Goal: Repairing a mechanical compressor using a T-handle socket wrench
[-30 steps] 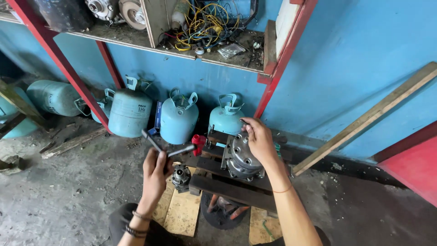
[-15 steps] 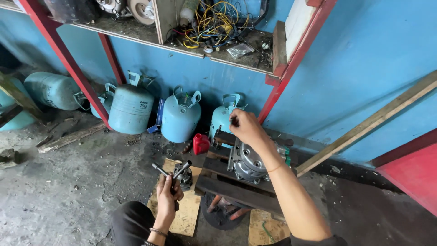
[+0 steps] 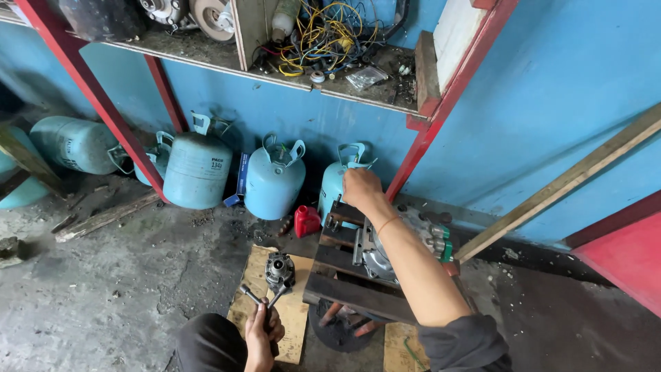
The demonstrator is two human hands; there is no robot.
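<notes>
While the left hand is clenched round a metal cross wrench set against a small metal part on cardboard, the right hand grips the far edge of the dark slatted bench. Judged heavy, rigid and greasy, the compressor body on it is best held by its casing. Gas cylinders stand behind.

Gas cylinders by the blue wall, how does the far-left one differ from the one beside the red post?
The far-left cylinder lies on its side; the cylinder beside the red post stands upright. The upright one's handle collar points up; the lying one's points sideways. Both are pale blue.
</notes>
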